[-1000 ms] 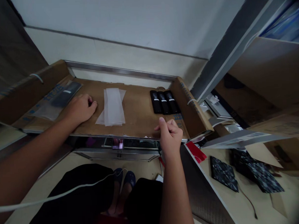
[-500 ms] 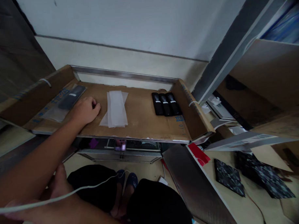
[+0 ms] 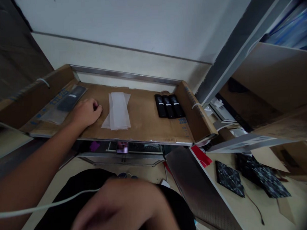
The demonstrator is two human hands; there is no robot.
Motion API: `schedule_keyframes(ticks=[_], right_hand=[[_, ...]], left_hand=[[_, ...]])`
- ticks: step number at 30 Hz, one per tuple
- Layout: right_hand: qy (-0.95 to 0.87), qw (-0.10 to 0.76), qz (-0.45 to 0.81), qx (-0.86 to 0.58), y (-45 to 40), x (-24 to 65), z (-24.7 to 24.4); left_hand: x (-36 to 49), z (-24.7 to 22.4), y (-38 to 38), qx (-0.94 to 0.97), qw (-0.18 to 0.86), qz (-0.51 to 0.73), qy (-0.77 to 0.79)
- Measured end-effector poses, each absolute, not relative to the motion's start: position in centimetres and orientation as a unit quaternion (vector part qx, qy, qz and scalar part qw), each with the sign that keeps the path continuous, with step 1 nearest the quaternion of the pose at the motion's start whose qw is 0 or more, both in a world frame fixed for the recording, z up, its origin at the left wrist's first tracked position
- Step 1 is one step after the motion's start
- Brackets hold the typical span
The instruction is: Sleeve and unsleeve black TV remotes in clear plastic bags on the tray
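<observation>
My left hand rests on the cardboard-lined shelf with its fingers curled; what they hold, if anything, is hidden. Just left of it lies a dark flat item in a clear bag. To its right is a small stack of translucent white sleeves. Three black remote-like devices with white labels lie side by side at the shelf's right end. My right hand is blurred low in the view, above my lap, its fingers bent downward and partly hidden.
A white cable crosses the lower left. Cardboard walls edge the shelf. A metal panel slants at the lower right, near a red item and dark patterned packages. A large cardboard box stands at right.
My right hand has moved from the lower left, near my left forearm, rightward to above my lap. My left hand stays in place on the shelf. The view has shifted slightly.
</observation>
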State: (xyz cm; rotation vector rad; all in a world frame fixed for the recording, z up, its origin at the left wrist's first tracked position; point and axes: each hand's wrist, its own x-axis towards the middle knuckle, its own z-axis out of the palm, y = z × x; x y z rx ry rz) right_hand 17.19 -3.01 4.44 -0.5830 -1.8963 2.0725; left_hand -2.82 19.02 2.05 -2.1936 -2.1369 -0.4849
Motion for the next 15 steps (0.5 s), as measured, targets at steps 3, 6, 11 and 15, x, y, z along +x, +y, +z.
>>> schedule_keyframes(ticks=[3,6,11,15], right_hand=[[-0.641,0.407,0.388,-0.523,1.9,23.8,4.9],[-0.581,0.455,0.071,-0.671,7.4,27.9,3.5],[-0.595,0.309,-0.070,-0.738,12.7,28.3,1.2],[-0.571,0.219,-0.091,-0.786,14.5,27.1,1.9]], left_hand=[[-2.7,2.2,18.9,-0.712,0.025,-0.150,-0.686],[-2.6,2.5,18.9,-0.712,0.018,-0.141,-0.687],[-2.7,2.4,19.0,-0.715,0.020,-0.142,-0.684],[-2.8,2.2,19.0,-0.720,0.023,-0.157,-0.676]])
